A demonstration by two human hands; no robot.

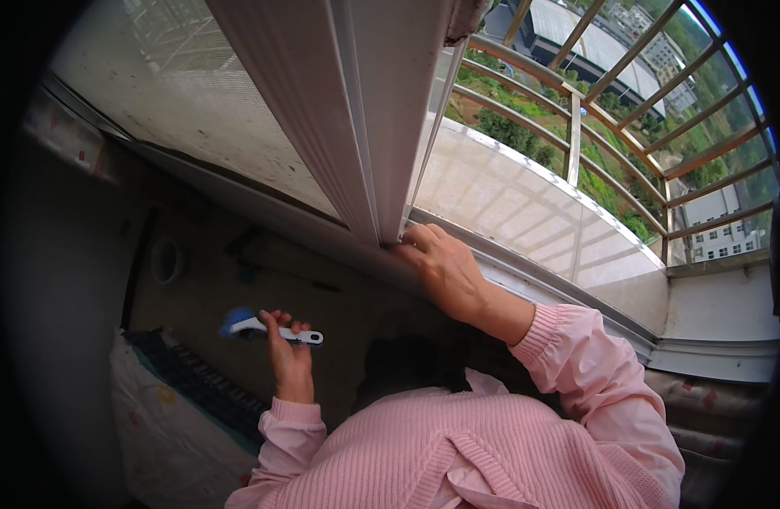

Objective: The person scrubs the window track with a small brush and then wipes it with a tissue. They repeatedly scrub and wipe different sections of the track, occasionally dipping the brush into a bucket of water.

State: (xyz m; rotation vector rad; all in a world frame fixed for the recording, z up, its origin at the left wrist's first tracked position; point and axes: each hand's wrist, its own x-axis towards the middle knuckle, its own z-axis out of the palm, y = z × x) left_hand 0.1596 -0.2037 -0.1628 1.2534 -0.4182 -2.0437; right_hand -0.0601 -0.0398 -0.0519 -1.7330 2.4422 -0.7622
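Note:
My left hand (288,343) is closed around the white handle of a scrub brush (309,337) with blue bristles, held out over the floor. At the bottom of the sliding window frame (371,159), my right hand (444,267) reaches down to the window track (523,275). Its fingers are bent in beside the foot of the frame. The fingertips are partly hidden there, and I cannot tell whether they pinch anything.
Beyond the opening is a pale tiled ledge (523,191) with a metal security grille (574,133). Window glass with mesh (199,102) is at left. Patterned bedding (174,420) lies lower left, and a round pale object (167,259) is on the dim floor.

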